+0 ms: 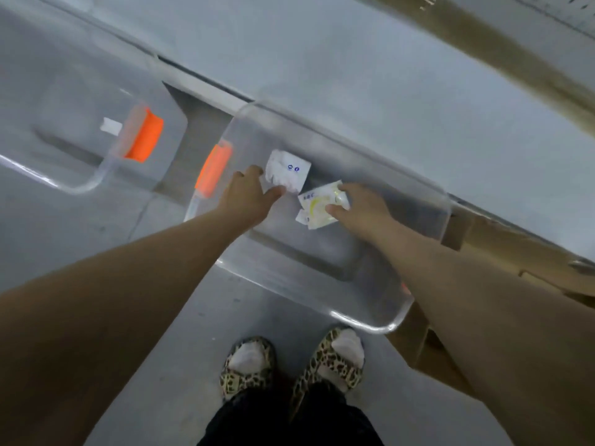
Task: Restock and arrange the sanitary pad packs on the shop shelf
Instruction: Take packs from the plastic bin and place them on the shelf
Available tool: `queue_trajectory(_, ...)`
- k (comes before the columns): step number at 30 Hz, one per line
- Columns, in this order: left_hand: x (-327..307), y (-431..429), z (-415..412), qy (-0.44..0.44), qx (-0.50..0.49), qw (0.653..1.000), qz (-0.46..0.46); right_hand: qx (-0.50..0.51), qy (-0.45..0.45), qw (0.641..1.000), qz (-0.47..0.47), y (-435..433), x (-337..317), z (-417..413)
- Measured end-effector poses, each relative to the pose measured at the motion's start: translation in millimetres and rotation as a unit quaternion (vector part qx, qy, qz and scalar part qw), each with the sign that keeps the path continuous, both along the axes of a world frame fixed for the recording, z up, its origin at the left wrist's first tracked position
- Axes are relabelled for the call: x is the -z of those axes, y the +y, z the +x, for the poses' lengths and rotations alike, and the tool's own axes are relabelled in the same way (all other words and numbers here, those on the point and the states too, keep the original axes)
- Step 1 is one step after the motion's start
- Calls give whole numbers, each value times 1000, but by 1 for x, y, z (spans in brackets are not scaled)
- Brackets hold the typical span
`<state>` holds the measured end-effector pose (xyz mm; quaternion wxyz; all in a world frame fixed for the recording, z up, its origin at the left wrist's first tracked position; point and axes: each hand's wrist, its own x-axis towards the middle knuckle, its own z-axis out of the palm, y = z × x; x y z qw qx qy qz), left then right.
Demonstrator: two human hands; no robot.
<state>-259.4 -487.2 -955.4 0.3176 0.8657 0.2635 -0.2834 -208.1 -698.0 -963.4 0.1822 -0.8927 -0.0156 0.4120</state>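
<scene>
Both my hands reach down into a clear plastic bin [402, 188] on the floor. My left hand [248, 194] pinches a white pad pack [288, 173] with small blue marks, thumb under its near edge. My right hand [360, 206] grips a white and yellow pad pack [318, 204] lying just right of the first one. The two packs sit close together on the bin's bottom. The picture is blurred.
A second clear bin [64, 130] with an orange latch [143, 136] stands to the left. The near bin has an orange latch [214, 169] too. Flattened brown cardboard [483, 246] lies at the right. A shelf base edge [483, 43] runs across the top right. My feet in leopard-print sandals [289, 365] stand on the grey floor.
</scene>
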Motion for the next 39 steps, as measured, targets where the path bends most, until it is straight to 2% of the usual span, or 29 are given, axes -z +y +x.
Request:
queue_trajectory(3,38,0,12,-20,-28,998,-44,13,11,1000,24,6,36,4)
queue_trajectory(7,67,0,31,-25,-120,985,-122,29,13,999,17,5,67,6)
queue_trajectory(11,79,-4,31,-49,-137,979,-145,68,12,997,-22,-1,84,-5)
queue_trajectory(13,85,-6,25,-80,-156,971,-162,119,33,992,-21,-6,95,-16)
queue_trajectory(15,88,-7,15,-92,-214,949,-214,217,67,974,2,-8,98,-30)
queue_trajectory(18,90,-11,1,-65,-311,901,-295,341,116,932,43,-11,103,-46)
queue_trajectory(21,97,-15,-4,-40,-406,859,-310,432,143,887,79,-10,106,-60)
queue_trajectory(23,103,-15,-4,-31,-444,844,-299,454,139,876,81,-12,111,-66)
queue_trajectory(27,105,-15,-8,2,-474,841,-262,483,181,849,117,-14,103,-64)
queue_trajectory(32,81,-14,-25,45,-463,843,-269,508,196,827,141,-19,74,-79)
queue_trajectory(36,31,-11,-37,57,-456,839,-293,572,197,775,185,-30,31,-92)
queue_trajectory(39,-27,-9,-35,64,-436,837,-326,581,198,759,215,-40,-18,-96)
